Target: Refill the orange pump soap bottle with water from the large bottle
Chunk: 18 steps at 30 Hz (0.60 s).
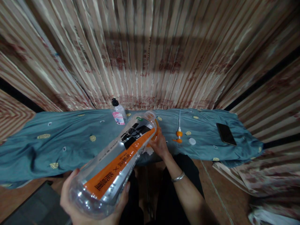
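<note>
A large clear plastic bottle (112,159) with an orange and silver label lies tilted across the middle, its open mouth pointing up and away. My left hand (93,206) is wrapped around its broad base. At the neck end, my right hand (160,144) is closed on an orange object (157,126), mostly hidden behind the bottle, so its kind does not show. A bit of crumpled white material (148,150) shows below that hand. To the right, an orange and white pump head (179,136) with a long tube rests on the cloth beside a round white cap (192,141).
A small clear bottle (118,114) with a black cap and pink label stands at the back. A black phone (226,134) lies at the right. Blue-green patterned cloth (77,125) covers the narrow table; striped curtains (145,56) hang close behind and at both sides.
</note>
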{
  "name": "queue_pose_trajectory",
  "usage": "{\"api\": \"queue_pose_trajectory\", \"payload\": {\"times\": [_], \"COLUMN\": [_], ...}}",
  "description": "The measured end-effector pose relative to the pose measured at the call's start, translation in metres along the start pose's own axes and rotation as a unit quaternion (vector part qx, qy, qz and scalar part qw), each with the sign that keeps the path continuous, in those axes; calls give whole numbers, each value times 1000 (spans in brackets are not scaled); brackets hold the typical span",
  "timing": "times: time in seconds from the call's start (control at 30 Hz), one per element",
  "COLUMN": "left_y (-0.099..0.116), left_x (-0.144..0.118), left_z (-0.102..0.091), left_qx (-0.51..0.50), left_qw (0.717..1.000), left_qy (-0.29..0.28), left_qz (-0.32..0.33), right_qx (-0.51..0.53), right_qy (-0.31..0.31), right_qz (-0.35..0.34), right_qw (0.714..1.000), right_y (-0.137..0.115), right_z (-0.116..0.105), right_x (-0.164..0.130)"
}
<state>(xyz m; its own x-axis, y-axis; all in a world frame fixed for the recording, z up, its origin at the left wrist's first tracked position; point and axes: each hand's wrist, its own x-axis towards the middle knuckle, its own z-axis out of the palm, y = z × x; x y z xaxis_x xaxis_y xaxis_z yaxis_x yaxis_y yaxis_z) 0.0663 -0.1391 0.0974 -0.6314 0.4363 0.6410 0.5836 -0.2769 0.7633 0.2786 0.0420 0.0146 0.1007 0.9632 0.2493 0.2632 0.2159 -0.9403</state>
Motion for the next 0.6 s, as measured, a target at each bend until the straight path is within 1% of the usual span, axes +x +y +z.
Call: {"api": "queue_pose_trajectory", "payload": {"times": [0.03, 0.07, 0.13, 0.17, 0.2, 0.3, 0.37, 0.4, 0.47, 0.53, 0.6], "left_y": [-3, -5, -7, -7, -6, -7, -15, -21, -30, -34, -31], "left_x": [1, 2, 3, 4, 4, 3, 2, 2, 2, 2, 2], "left_z": [-2, -3, -3, -2, -1, 0, -6, -9, -16, -20, -21], "left_qx": [2, 3, 23, 21, 1, -14, -3, 10, 20, 34, 35], "left_qw": [1000, 1000, 996, 996, 998, 999, 1000, 998, 997, 997, 996], "left_qy": [2, 3, -35, -48, -8, 19, 5, -24, -32, -37, -43], "left_qz": [6, 28, 75, 74, 65, 39, 28, 49, 66, 63, 71], "right_qx": [0, 2, 6, 8, 8, 5, 7, 8, 9, 5, 3], "right_qy": [3, 5, 6, 4, 2, -1, 1, 0, -5, -9, -7], "right_qz": [1, 2, 3, 3, 3, 4, 4, 3, 2, 4, 4], "right_qw": [1000, 1000, 1000, 1000, 1000, 1000, 1000, 1000, 1000, 1000, 1000], "right_y": [0, 0, 0, -1, -1, -2, -2, -2, -1, -1, 0], "right_z": [0, 1, 1, 1, 0, -1, -1, -1, -2, -2, -2], "right_x": [0, 0, 0, 0, 0, 1, 1, 1, 1, 1, 1]}}
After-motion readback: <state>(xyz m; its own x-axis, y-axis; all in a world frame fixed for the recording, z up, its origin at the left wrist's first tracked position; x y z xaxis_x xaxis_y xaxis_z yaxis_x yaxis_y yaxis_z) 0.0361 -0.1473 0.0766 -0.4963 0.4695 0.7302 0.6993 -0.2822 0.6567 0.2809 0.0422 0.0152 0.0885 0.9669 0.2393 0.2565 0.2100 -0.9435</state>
